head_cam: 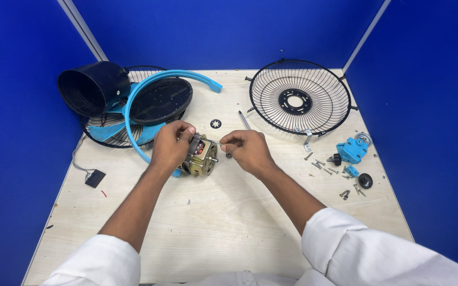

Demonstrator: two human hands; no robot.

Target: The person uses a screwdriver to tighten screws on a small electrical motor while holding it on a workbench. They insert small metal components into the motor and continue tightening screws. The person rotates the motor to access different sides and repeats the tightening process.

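The motor (201,157) stands on the desk (223,228), near its middle. The left hand (169,145) grasps the motor's left side. The right hand (247,150), just right of the motor, pinches a thin metal pin (213,141) that touches the motor's top.

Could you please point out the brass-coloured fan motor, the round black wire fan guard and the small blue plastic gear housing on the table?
Brass-coloured fan motor (203,160), head view, on its metal side casing.
Round black wire fan guard (299,98), head view, on the black centre ring.
Small blue plastic gear housing (352,150), head view, on its blue body.
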